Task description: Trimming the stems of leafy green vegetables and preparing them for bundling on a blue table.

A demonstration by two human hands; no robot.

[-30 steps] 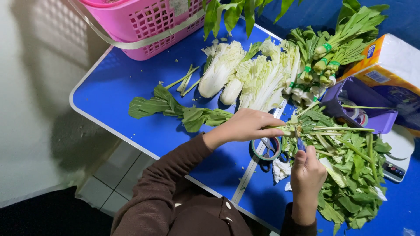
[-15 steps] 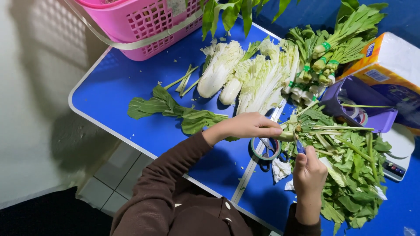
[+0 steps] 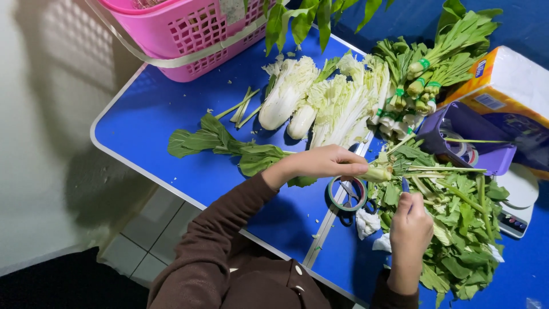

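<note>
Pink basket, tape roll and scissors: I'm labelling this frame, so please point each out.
Pink basket [image 3: 191, 34], head view, on its latticed front wall.
Tape roll [image 3: 331, 195], head view, on its green left rim.
Scissors [image 3: 347, 217], head view, on a dark handle loop.

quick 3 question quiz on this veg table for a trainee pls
1. True or false: the left hand grips the stem end of a leafy bunch.
2. What lies on the table just under the left hand? A) green tape roll B) plate C) bowl
3. What colour is the basket at the table's far edge?

Key: 1 true. 2 A, the tape roll. 3 pink.
</note>
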